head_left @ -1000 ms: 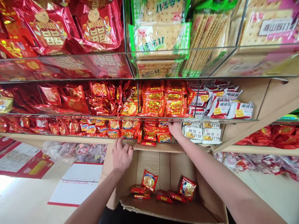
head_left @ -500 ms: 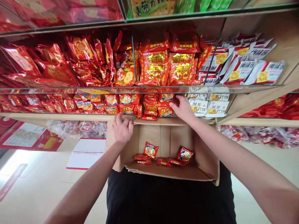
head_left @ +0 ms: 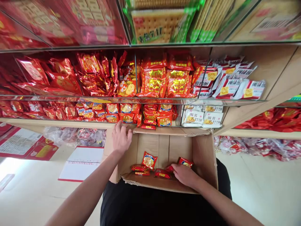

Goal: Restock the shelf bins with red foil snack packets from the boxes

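Observation:
An open cardboard box (head_left: 204, 150) rests across my lap against the shelf front. My left hand (head_left: 121, 138) grips its back left corner, fingers bent over the rim. Inside the box, my right hand (head_left: 185, 175) closes on a red snack packet (head_left: 169, 168), partly hidden by the fingers. Another red packet (head_left: 185, 162) lies just behind that hand. To the left are a flat red packet (head_left: 162, 173) and an upright one (head_left: 149, 160) leaning by several others. Matching packets (head_left: 164, 119) stand on the low shelf behind the box.
White soda cracker packets (head_left: 194, 117) fill the low shelf's right section. Above runs a glass shelf edge (head_left: 152, 100) bearing red and gold packets (head_left: 154, 82). Bagged goods (head_left: 254, 147) lie under the shelf at right. A white sheet (head_left: 81, 163) is on the left.
My right hand has come down from the low shelf into the box and onto a packet there. My left hand stays at the box corner. The view has tilted upward.

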`<state>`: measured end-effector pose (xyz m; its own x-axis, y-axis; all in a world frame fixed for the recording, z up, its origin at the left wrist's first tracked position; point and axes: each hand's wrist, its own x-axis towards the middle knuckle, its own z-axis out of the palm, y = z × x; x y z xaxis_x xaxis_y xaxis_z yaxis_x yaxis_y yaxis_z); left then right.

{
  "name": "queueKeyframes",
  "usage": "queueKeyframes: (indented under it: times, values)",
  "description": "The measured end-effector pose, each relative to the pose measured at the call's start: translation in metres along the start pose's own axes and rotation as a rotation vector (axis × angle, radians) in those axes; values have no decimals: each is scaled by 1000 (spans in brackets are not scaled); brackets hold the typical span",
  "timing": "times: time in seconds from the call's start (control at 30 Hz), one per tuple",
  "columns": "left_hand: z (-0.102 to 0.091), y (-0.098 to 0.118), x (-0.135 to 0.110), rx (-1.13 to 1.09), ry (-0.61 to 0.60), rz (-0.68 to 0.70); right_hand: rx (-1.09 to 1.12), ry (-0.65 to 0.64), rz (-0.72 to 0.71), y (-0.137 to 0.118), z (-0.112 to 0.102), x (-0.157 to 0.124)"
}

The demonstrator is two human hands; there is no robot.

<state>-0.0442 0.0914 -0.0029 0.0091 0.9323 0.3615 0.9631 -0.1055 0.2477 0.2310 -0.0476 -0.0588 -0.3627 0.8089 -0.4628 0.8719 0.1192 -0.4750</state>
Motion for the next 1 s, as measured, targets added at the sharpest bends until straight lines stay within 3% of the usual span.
queueKeyframes:
  times: [0.13,0.2,0.23,0.3,0.33,0.4,0.47,0.53,0.6,0.7,0.77,0.87,1.0]
  values:
    - [-21,23,-20,-347,33,115,204,280,-82,-17,-38,-18]
    - [-36,52,-40,-676,-138,87,292,488,-174,-31,-56,-29]
    - [-43,69,-50,-882,-272,-22,298,578,-231,-39,-63,-33]
    - [-54,100,-66,-1296,-618,-397,283,696,-355,-52,-71,-38]
    - [-58,111,-70,-1471,-736,-541,284,727,-410,-57,-73,-39]
    - [-62,125,-72,-1705,-816,-706,346,767,-465,-64,-72,-39]
    - [-61,127,-70,-1774,-775,-708,513,821,-400,-66,-67,-37]
    - [-60,121,-67,-1747,-767,-669,760,846,-239,-65,-62,-32]
    - [-59,116,-67,-1709,-785,-645,999,739,-113,-63,-58,-26]
    - [-57,112,-70,-1661,-793,-634,1159,526,-82,-62,-57,-19]
    - [-57,111,-71,-1615,-766,-637,1179,515,-88,-62,-59,-18]
    - [-62,112,-66,-1645,-766,-691,1125,665,-139,-63,-63,-24]
    - [-73,115,-55,-1892,-957,-853,768,886,-335,-60,-63,-35]
